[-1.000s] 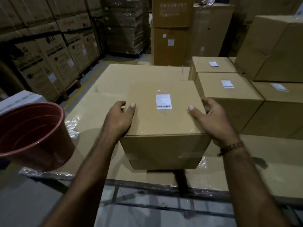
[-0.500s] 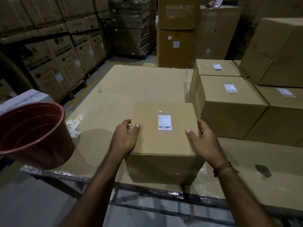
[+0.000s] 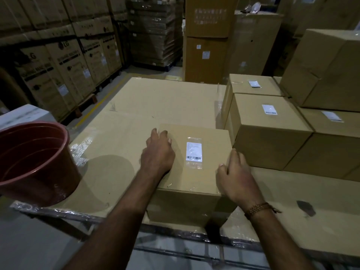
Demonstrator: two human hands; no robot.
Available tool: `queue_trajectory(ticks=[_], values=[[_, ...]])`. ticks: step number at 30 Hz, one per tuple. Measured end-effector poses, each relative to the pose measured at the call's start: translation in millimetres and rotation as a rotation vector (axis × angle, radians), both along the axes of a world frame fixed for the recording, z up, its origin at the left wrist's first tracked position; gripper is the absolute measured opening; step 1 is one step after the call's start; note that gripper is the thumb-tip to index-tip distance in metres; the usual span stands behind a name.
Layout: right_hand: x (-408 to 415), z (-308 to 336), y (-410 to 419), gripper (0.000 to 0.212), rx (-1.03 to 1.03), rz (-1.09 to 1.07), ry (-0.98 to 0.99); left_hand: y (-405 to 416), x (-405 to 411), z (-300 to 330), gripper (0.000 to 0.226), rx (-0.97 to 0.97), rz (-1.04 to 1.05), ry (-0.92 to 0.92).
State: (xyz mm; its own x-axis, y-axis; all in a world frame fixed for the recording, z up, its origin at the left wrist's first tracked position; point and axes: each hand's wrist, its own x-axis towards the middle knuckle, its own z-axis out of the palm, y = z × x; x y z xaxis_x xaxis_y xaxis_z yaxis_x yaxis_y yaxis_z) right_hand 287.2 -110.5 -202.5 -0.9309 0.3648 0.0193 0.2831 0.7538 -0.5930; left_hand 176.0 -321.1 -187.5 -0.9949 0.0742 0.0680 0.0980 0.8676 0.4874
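Observation:
A brown cardboard box (image 3: 211,141) with a white barcode label (image 3: 194,151) stands on a large flat carton (image 3: 155,100), near its front edge. My left hand (image 3: 158,154) lies on the left part of the box's top, fingers spread and fairly straight. My right hand (image 3: 235,177) rests against the box's right top edge, with the thumb on top and the fingers along the side. A braided band sits on my right wrist.
A red plastic bucket (image 3: 35,164) stands at the left on the same carton. Similar labelled boxes (image 3: 268,137) are stacked close to the right, with a bigger box (image 3: 327,71) on top. Tall carton stacks (image 3: 58,71) line the aisle at the left and back.
The box came down from my raised grip and now stands on the carton. My left hand slid from the box's left side onto its top. My right hand stays at the right edge.

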Motion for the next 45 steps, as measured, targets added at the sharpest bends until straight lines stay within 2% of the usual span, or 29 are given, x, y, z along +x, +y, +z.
queue_trajectory(ticks=[2,4,5,9,16,21,28,29,32,34,45], values=[[-5.3,7.8,-4.6,0.067,0.236,0.002,0.057,3.6,-4.6,-4.6,0.038,-0.02,-0.024,-0.005],[-15.4,17.8,-6.3,0.066,0.341,0.066,0.163,3.3,-6.3,-9.2,0.045,-0.039,-0.032,0.0],[-22.6,21.4,-6.7,0.061,0.324,0.097,0.192,2.2,-6.8,-10.4,0.049,-0.038,-0.03,-0.001],[-61.7,22.4,-11.9,0.046,0.05,0.138,0.193,-1.7,-8.1,-11.6,0.054,-0.019,-0.025,-0.005],[-83.8,7.3,-17.7,0.03,0.25,0.127,0.209,-3.7,-6.3,-10.0,0.051,0.033,-0.029,0.021],[-81.7,3.0,-13.2,0.031,0.203,0.122,0.277,1.8,-1.5,-7.7,0.05,0.025,-0.017,0.041],[-106.0,19.0,-12.4,0.005,0.127,0.093,0.216,-0.8,-2.5,-7.5,0.049,-0.002,-0.03,0.066],[-107.6,17.6,-13.3,0.006,0.123,0.082,0.215,-0.6,-1.3,-6.6,0.053,-0.006,-0.036,0.061],[-106.2,9.2,-15.5,0.008,0.159,0.083,0.245,0.5,5.0,-4.2,0.09,-0.079,-0.047,0.013],[-104.4,5.0,-14.1,0.008,0.185,0.094,0.271,2.3,8.4,-3.8,0.107,-0.157,-0.068,0.003],[-105.7,-1.7,-7.3,0.01,0.162,0.155,0.306,3.8,9.7,2.6,0.118,-0.119,-0.042,-0.023]])
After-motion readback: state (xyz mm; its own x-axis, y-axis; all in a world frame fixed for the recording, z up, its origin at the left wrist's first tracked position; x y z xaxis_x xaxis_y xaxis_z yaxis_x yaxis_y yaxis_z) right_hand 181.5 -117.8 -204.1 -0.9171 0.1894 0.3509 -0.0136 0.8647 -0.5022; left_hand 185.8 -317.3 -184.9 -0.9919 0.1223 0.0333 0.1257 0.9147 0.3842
